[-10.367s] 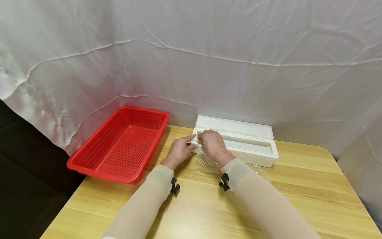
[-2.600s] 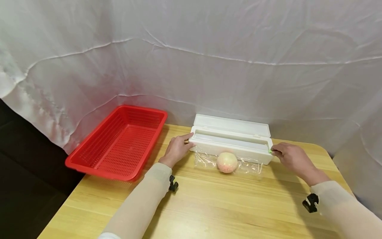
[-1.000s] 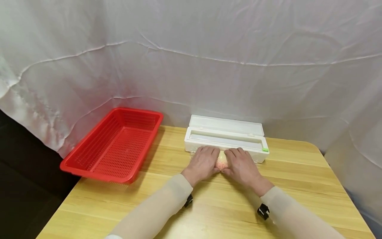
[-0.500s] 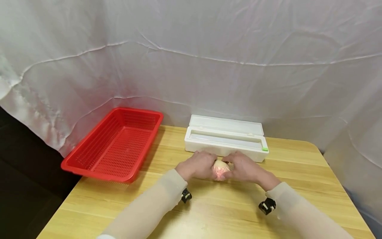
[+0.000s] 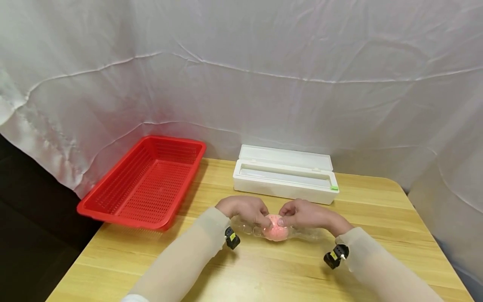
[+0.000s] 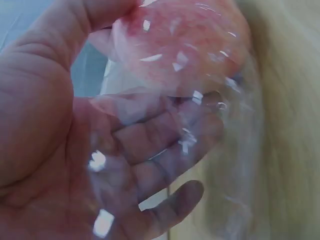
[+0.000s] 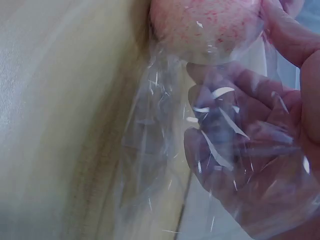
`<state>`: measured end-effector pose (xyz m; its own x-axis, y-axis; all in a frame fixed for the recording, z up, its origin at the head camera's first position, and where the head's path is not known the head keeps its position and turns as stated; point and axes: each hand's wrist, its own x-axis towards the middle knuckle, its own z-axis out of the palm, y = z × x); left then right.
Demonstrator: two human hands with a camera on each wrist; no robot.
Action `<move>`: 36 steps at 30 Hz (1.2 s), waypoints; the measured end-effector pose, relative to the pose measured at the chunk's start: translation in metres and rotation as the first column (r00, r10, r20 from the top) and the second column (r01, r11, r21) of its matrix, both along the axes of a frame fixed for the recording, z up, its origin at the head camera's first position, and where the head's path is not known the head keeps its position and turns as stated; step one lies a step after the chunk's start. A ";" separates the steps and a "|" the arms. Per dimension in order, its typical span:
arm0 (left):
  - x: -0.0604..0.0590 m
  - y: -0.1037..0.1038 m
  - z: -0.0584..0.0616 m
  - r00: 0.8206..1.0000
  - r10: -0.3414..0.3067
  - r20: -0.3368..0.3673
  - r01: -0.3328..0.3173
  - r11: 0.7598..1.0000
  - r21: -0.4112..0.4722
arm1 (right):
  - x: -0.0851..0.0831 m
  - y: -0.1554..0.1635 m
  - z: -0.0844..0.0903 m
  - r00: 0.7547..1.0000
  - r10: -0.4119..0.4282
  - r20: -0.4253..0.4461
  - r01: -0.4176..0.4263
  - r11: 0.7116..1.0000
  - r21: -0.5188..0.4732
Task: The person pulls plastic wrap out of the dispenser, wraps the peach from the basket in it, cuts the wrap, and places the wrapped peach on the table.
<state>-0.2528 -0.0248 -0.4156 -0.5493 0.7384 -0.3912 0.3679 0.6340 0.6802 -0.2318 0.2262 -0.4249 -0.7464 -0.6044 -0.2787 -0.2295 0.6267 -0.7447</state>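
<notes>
A round pale fruit with pink speckles [image 5: 276,231] sits low over the wooden table [image 5: 241,272], wrapped in clear cling film [image 5: 307,235] whose loose ends trail to both sides. My left hand [image 5: 256,214] grips the fruit from the left, thumb on top. From the right, my right hand [image 5: 292,214] grips it the same way. The left wrist view has the fruit [image 6: 175,45] above my fingers [image 6: 165,145], which lie behind the film. In the right wrist view the fruit [image 7: 205,25] is at the top, with film [image 7: 155,150] hanging over my fingers [image 7: 235,150].
A white cling film dispenser box [image 5: 284,176] with its lid up lies behind the hands, near the draped white cloth [image 5: 241,84]. A red slotted basket [image 5: 145,182] stands at the table's left rear corner. The table's left edge drops to a dark floor.
Both hands have drawn the fruit and its film away from the dispenser, toward me. The fingers that lay flat over it now curl round it, and film ends stick out sideways.
</notes>
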 end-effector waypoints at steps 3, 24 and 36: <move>0.000 -0.002 -0.001 0.999 0.042 0.009 -0.043 0.999 0.023 | -0.003 0.003 -0.004 0.999 0.000 0.037 0.001 1.000 -0.030; 0.021 0.015 0.001 0.957 0.047 -0.285 -0.042 0.999 0.023 | 0.015 -0.009 0.009 0.957 0.042 -0.287 -0.013 0.995 0.102; 0.031 0.014 -0.007 0.870 0.087 -0.485 -0.119 0.992 -0.035 | 0.033 0.032 0.007 0.781 -0.431 -0.452 0.472 0.881 -0.024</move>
<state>-0.2221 -0.0106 -0.4225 -0.7527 0.6505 -0.1015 0.5702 0.7211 0.3935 -0.1984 0.2582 -0.4176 -0.9822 -0.1567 0.1037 -0.1878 0.7959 -0.5755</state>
